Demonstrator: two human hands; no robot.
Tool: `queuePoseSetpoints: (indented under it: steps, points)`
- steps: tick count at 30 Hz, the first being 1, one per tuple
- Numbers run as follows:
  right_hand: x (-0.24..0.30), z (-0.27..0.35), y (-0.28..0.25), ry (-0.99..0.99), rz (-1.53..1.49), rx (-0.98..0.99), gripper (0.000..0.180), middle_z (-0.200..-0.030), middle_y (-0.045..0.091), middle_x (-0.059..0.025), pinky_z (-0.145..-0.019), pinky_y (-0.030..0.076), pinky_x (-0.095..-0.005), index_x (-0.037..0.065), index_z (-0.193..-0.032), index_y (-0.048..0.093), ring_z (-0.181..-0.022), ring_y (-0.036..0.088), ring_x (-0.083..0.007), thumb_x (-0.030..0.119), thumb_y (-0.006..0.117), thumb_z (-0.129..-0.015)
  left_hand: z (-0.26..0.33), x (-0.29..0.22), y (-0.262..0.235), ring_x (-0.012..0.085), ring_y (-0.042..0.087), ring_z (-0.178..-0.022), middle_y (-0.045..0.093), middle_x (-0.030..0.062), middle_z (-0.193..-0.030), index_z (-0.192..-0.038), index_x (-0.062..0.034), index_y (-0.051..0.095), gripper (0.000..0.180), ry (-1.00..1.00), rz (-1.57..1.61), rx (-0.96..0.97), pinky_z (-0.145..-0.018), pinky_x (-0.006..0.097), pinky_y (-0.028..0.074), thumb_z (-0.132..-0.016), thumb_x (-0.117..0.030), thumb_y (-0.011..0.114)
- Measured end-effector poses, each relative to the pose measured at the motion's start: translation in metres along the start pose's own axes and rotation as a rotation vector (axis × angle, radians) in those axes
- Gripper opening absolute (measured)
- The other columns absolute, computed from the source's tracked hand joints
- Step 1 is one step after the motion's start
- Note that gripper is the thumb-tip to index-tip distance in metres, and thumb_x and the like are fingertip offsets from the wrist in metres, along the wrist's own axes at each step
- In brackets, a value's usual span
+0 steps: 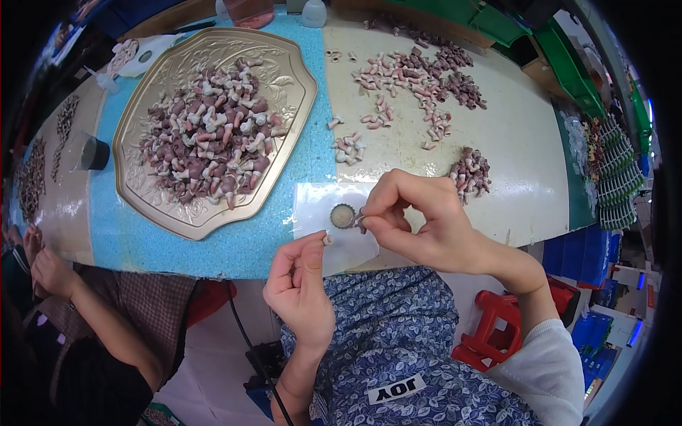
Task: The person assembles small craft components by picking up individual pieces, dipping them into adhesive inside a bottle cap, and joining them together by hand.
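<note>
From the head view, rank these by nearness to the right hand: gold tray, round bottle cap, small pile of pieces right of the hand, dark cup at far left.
From the right hand:
1. Round bottle cap, just left of its fingertips.
2. Small pile of pieces, up and right.
3. Gold tray, to the left.
4. Dark cup, far left.

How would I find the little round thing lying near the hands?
Start at the big gold oval metal tray, then look right and down to the clear plastic sheet on the table edge. The small round ridged cap lies there alone, flat and dark-centred, unlike the pink and brown bits.

Small assembly workshop, shared workbench (497, 177), heaped small parts (426, 74), green bins (575, 64)
</note>
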State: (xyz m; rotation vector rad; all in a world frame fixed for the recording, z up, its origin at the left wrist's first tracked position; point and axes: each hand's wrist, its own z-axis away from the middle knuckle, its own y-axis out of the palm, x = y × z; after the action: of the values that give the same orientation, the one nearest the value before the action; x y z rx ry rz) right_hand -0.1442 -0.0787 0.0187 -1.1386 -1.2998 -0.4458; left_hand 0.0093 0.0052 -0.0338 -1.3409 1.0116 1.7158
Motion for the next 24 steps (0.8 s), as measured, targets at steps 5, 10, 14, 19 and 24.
queuePoseSetpoints:
  steps: [5,10,14,19,24]
  points:
    - [0.008,0.014,0.009,0.146,-0.305,-0.074,0.013,-0.085,0.062,-0.0072,-0.056,0.043,-0.0192,-0.002,-0.088,0.058,-0.067,0.056,-0.0060,-0.008,0.064,-0.078,0.005,-0.009,0.006,-0.0031,0.028,-0.054,0.045,-0.0098,-0.064,-0.096,0.0037,0.065,0.015,-0.061,0.173,0.006,-0.049,0.015,0.019,-0.092,-0.009,0.058]
    - [0.010,0.016,0.016,0.108,-0.335,-0.118,0.014,-0.086,0.062,-0.0087,-0.055,0.044,-0.0197,-0.003,-0.088,0.057,-0.067,0.055,-0.0067,-0.009,0.064,-0.078,0.007,-0.014,0.009,-0.0027,0.029,-0.052,0.043,-0.0092,-0.063,-0.098,0.0041,0.063,0.017,-0.035,0.206,0.026,-0.047,0.016,0.019,-0.092,-0.011,0.058]
    - [0.009,0.018,0.027,0.003,-0.240,-0.130,0.014,-0.083,0.061,-0.0094,-0.054,0.043,-0.0206,-0.004,-0.085,0.053,-0.063,0.054,-0.0069,-0.009,0.064,-0.077,0.013,-0.015,0.015,-0.0022,0.031,-0.052,0.044,-0.0085,-0.063,-0.099,0.0041,0.063,0.017,0.017,0.146,-0.047,-0.047,0.016,0.020,-0.092,-0.011,0.058]
    - [0.009,0.025,0.027,-0.083,-0.172,-0.204,0.016,-0.083,0.061,-0.0104,-0.051,0.041,-0.0204,-0.003,-0.084,0.051,-0.060,0.052,-0.0067,-0.009,0.064,-0.077,0.013,-0.011,0.016,-0.0010,0.033,-0.052,0.045,-0.0081,-0.061,-0.093,0.0045,0.063,0.019,0.095,-0.005,-0.048,-0.046,0.017,0.021,-0.092,-0.014,0.058]
    - [0.016,0.028,0.022,-0.029,-0.286,-0.241,0.009,-0.077,0.059,-0.0052,-0.046,0.041,-0.0208,-0.002,-0.081,0.054,-0.055,0.051,-0.0064,-0.005,0.062,-0.078,-0.006,-0.016,-0.001,0.0066,0.039,-0.046,0.044,-0.0021,-0.053,-0.081,0.0037,0.062,0.033,0.367,-0.298,0.168,-0.043,0.022,0.027,-0.096,-0.021,0.046]
